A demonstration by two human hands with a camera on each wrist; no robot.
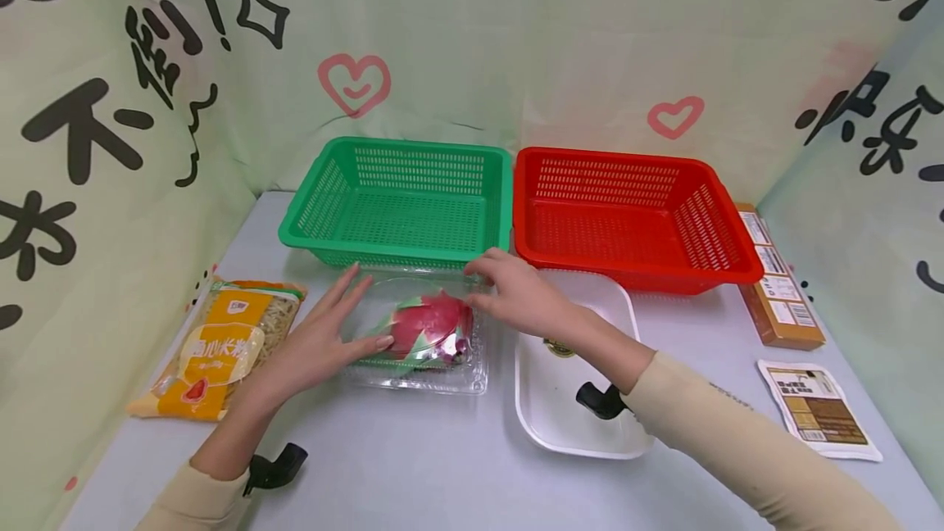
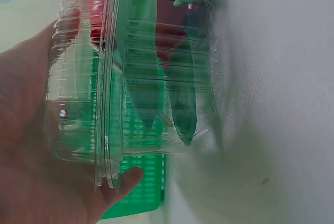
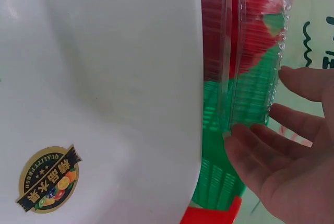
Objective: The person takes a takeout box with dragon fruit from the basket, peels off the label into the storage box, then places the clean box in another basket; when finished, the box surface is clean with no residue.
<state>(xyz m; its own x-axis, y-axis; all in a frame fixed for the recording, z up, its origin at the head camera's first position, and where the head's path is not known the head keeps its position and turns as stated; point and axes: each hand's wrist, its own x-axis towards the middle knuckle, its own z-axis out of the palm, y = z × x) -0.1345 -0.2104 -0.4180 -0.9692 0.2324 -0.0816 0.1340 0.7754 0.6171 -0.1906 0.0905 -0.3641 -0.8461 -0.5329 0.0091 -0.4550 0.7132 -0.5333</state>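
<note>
A clear plastic clamshell box [image 1: 435, 381] lies on the table with a red and green dragon fruit [image 1: 428, 326] inside. Its lid lies down over the base, the two rims meeting in the left wrist view. My left hand [image 1: 317, 347] spreads over the box's left side, thumb across the lid and a fingertip [image 2: 131, 176] beside the rim. At the far right corner is my right hand [image 1: 516, 289], its fingers loosely bent and fingertips right at the lid's edge. Right of the box, partly under my right forearm, stands a white tray [image 1: 542, 408] with a round fruit sticker [image 3: 49, 179].
Behind the box, a green basket [image 1: 398, 248] and a red basket [image 1: 634, 260] stand side by side. A yellow noodle bag [image 1: 221, 351] lies at the left. At the right are a brown carton [image 1: 783, 293] and a flat white-and-brown packet [image 1: 819, 408].
</note>
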